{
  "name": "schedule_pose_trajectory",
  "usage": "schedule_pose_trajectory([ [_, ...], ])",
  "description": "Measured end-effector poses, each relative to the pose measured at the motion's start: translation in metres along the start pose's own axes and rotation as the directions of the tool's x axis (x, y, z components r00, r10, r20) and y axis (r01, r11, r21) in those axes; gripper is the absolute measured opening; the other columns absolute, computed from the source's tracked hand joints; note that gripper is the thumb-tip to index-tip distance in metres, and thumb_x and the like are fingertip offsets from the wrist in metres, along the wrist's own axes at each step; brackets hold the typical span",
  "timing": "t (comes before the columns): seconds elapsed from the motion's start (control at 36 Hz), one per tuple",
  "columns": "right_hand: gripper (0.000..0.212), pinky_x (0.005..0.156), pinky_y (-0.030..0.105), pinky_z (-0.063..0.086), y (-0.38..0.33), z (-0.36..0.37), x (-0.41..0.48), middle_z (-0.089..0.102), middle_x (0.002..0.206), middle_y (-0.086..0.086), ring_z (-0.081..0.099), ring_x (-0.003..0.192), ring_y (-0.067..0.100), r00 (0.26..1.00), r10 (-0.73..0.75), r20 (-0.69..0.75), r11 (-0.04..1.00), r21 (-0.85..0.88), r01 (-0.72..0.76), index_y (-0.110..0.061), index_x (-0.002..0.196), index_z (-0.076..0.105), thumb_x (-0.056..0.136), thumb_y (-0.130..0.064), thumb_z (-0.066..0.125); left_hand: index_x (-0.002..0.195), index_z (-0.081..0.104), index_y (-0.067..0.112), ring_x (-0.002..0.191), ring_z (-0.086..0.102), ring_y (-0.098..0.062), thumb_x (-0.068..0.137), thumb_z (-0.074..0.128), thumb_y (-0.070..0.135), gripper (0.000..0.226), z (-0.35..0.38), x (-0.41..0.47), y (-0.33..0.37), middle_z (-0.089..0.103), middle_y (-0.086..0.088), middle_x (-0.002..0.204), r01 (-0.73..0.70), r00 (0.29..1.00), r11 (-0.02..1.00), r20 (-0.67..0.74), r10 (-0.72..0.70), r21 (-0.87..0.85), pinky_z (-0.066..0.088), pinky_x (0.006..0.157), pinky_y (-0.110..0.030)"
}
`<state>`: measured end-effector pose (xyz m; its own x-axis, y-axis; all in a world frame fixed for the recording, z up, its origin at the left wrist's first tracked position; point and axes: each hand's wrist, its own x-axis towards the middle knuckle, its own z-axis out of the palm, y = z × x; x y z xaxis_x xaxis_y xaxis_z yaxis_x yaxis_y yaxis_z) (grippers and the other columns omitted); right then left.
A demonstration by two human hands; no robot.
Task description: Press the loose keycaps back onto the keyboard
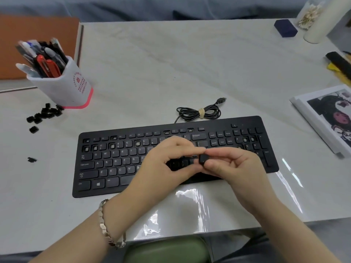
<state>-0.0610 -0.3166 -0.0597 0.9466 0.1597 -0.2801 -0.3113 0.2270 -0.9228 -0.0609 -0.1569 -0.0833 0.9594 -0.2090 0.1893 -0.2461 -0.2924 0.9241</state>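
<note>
Single head-worn view, forward and down, close over the keyboard [114, 160]

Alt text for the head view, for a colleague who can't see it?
The right hand pinches a black keycap over the keyboard, the left hand close beside it. Several sockets stand empty; more loose keycaps lie left, beside a pen holder.

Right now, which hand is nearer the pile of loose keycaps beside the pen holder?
Left. The left hand hovers over the middle of the keyboard, to the right of the keycap pile. The right hand, pinching a keycap, is even farther right.
</note>
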Motion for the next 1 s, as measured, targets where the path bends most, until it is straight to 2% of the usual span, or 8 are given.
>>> schedule_pose_trajectory([
  [0.22,0.032,0.065,0.015,0.052,-0.006,0.003,-0.001,0.073,0.076,0.006,0.07,0.073,0.013,0.998,0.014,0.067,0.997,-0.077,-0.009,-0.01,0.087,0.068,0.059,0.005,0.066,0.103,0.065,0.031,0.084,0.056,0.003,0.07,0.068,0.031,0.033,-0.002,-0.002,0.001,0.061,0.01,0.095,-0.054,0.991,0.998,-0.118,0.055,0.014,0.04,0.077,-0.005],
  [0.36,0.032,0.064,0.013,0.051,-0.005,0.003,0.0,0.073,0.073,0.003,0.07,0.07,0.01,0.998,0.008,0.068,0.993,-0.12,0.0,-0.011,0.084,0.069,0.066,0.015,0.064,0.098,0.067,0.032,0.085,0.056,0.006,0.07,0.07,0.031,0.029,-0.002,-0.005,-0.004,0.06,0.021,0.093,-0.044,0.993,0.999,-0.113,0.044,0.001,0.039,0.076,-0.006],
  [0.5,0.033,0.064,0.013,0.051,-0.001,0.001,0.001,0.072,0.071,0.002,0.068,0.068,0.007,0.998,-0.009,0.06,0.987,-0.157,0.018,-0.013,0.081,0.07,0.065,0.015,0.067,0.092,0.066,0.032,0.084,0.057,0.001,0.07,0.072,0.029,0.023,0.001,-0.007,-0.01,0.061,0.012,0.093,-0.051,0.991,0.998,-0.118,0.055,0.031,0.04,0.075,-0.01],
  [0.64,0.029,0.062,0.013,0.05,0.003,-0.005,0.002,0.071,0.07,-0.001,0.066,0.064,0.005,1.0,0.012,0.026,0.985,-0.17,-0.007,-0.012,0.08,0.068,0.052,-0.002,0.073,0.105,0.065,0.032,0.088,0.057,0.002,0.074,0.064,0.033,0.031,0.006,-0.008,-0.013,0.058,0.012,0.095,0.008,0.999,0.999,-0.048,-0.007,0.032,0.039,0.079,-0.006],
  [0.75,0.029,0.067,0.015,0.052,0.01,-0.013,0.005,0.071,0.074,-0.001,0.065,0.066,0.006,0.999,0.048,-0.008,0.972,-0.229,-0.049,-0.013,0.083,0.068,0.065,0.009,0.072,0.103,0.071,0.033,0.092,0.054,0.004,0.079,0.068,0.022,0.027,0.011,-0.008,-0.018,0.057,0.014,0.096,0.057,0.998,0.995,0.026,-0.059,0.077,0.036,0.083,-0.005],
  [0.86,0.027,0.075,0.017,0.051,0.02,-0.023,0.007,0.069,0.068,-0.001,0.065,0.07,0.011,0.993,0.057,-0.1,0.925,-0.369,-0.09,-0.022,0.084,0.07,0.073,0.002,0.071,0.109,0.07,0.019,0.097,0.052,0.007,0.084,0.062,0.016,0.026,0.013,-0.006,-0.026,0.057,0.02,0.097,0.109,0.994,0.974,-0.003,-0.111,0.199,0.032,0.087,-0.002],
  [0.92,0.026,0.075,0.013,0.049,0.022,-0.028,0.008,0.07,0.07,0.004,0.066,0.073,0.012,0.991,0.032,-0.128,0.898,-0.431,-0.085,-0.025,0.084,0.07,0.075,-0.001,0.071,0.111,0.068,0.016,0.1,0.05,0.005,0.085,0.05,0.029,0.035,0.01,-0.006,-0.033,0.054,0.021,0.102,0.094,0.995,0.944,-0.046,-0.084,0.317,0.034,0.095,-0.01],
  [1.0,0.024,0.067,0.006,0.046,0.02,-0.031,0.01,0.07,0.08,0.003,0.065,0.073,0.005,0.989,-0.005,-0.147,0.878,-0.473,-0.065,-0.023,0.085,0.071,0.073,-0.002,0.073,0.117,0.065,0.014,0.113,0.052,-0.013,0.086,0.04,0.033,0.045,0.001,-0.009,-0.046,0.056,0.006,0.117,0.143,0.988,0.876,-0.114,-0.101,0.46,0.041,0.102,-0.042],
])
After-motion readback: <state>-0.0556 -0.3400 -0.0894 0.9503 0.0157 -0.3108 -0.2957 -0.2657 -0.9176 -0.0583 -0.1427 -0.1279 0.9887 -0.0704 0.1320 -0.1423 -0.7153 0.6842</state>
